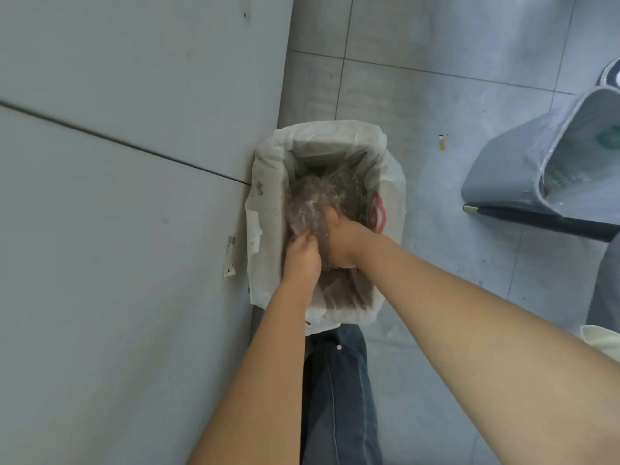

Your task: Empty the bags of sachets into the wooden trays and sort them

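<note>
A crumpled clear plastic bag sits inside a waste bin lined with a white bag, which stands on the floor against the table's side. Both my hands reach down into the bin. My left hand pinches the near edge of the clear bag. My right hand presses on the bag from the right, its fingers partly hidden under the plastic. No wooden trays or sachets show in this view.
A grey table top fills the left half. A grey chair with a black leg stands at the right on the tiled floor. A cigarette butt lies on the tiles. My dark trouser leg is below the bin.
</note>
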